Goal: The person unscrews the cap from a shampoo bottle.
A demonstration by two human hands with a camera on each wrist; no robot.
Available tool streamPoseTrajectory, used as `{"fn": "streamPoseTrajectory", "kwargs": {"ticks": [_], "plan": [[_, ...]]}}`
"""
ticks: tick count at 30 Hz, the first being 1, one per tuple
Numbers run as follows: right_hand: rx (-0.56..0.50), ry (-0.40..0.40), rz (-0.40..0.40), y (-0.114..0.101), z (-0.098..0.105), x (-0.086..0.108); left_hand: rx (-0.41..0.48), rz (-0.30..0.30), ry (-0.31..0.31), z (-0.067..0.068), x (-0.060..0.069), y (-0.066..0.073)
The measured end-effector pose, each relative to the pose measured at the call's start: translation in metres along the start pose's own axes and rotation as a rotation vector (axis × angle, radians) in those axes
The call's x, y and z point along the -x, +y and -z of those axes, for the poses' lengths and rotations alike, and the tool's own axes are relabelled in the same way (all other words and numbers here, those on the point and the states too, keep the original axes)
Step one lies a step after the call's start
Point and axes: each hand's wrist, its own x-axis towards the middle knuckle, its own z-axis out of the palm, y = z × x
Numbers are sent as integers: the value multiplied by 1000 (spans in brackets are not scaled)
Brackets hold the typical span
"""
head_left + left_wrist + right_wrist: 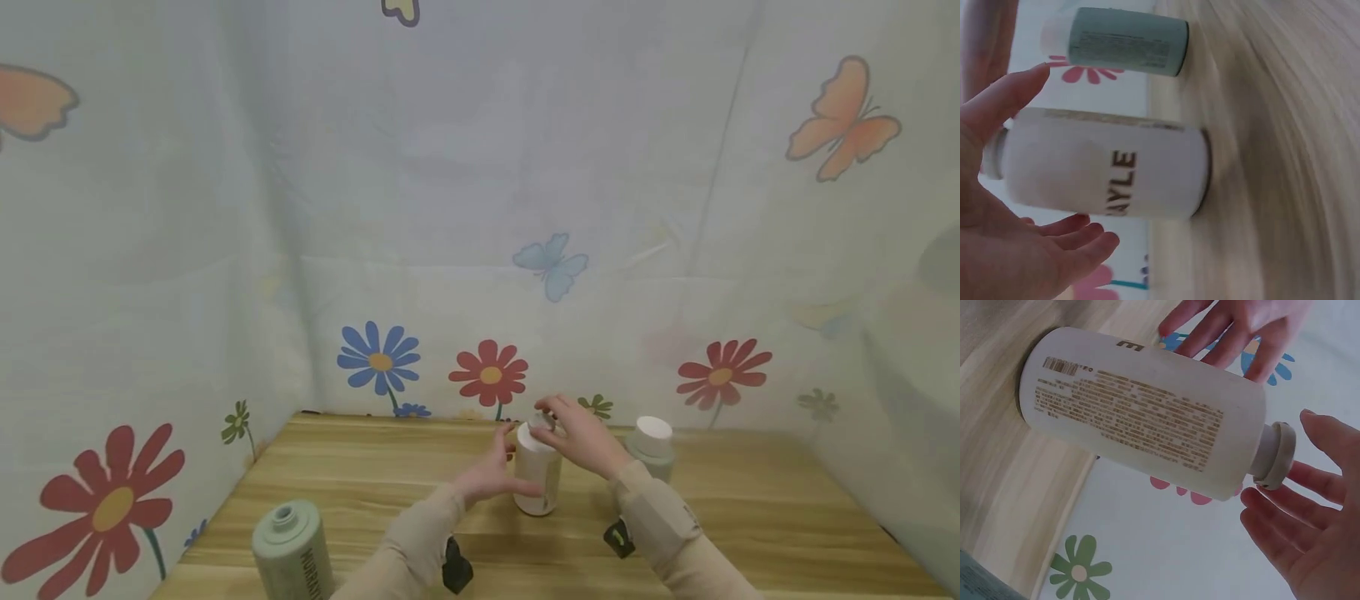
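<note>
A white bottle (pixel 550 467) with brown lettering stands upright on the wooden table. My left hand (pixel 487 477) is beside it with thumb and fingers spread around its side. In the left wrist view, that hand (pixel 1016 250) has its fingertips close to the bottle; contact is unclear. Over the bottle's top is my right hand (pixel 588 437), fingers curved loosely about the neck. The right wrist view shows a pale ring-shaped piece (pixel 1282 456) on the neck, between the thumb and fingers of the right hand (pixel 1310 537), with a gap at the thumb.
Behind my right forearm stands a grey-green bottle (pixel 660 462) with a white cap (pixel 654 429). A sage-green bottle (pixel 288 550) with an uncapped neck is at the front left. A flowered curtain (pixel 420 292) borders the wooden table (pixel 375 492).
</note>
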Motion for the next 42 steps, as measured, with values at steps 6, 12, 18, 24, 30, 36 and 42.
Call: {"fn": "streamPoseTrajectory", "kwargs": {"ticks": [6, 12, 18, 24, 30, 36, 42], "plan": [[10, 31, 3, 5, -12, -6, 152, -28, 94, -26, -23, -13], [38, 60, -13, 1, -15, -7, 206, -31, 183, -39, -32, -26], [58, 73, 7, -1, -15, -7, 133, -1, 235, -38, -32, -30], [40, 64, 32, -5, -5, -2, 45, -11, 230, -33, -27, -28], [-38, 37, 37, -18, 16, 14, -140, -76, 209, -22, -10, -14], [-50, 18, 119, -31, 23, 38, -257, -113, 139, -7, 24, 1], [-83, 34, 171, -47, 21, 65, -349, -139, 95, -3, 61, 9]]}}
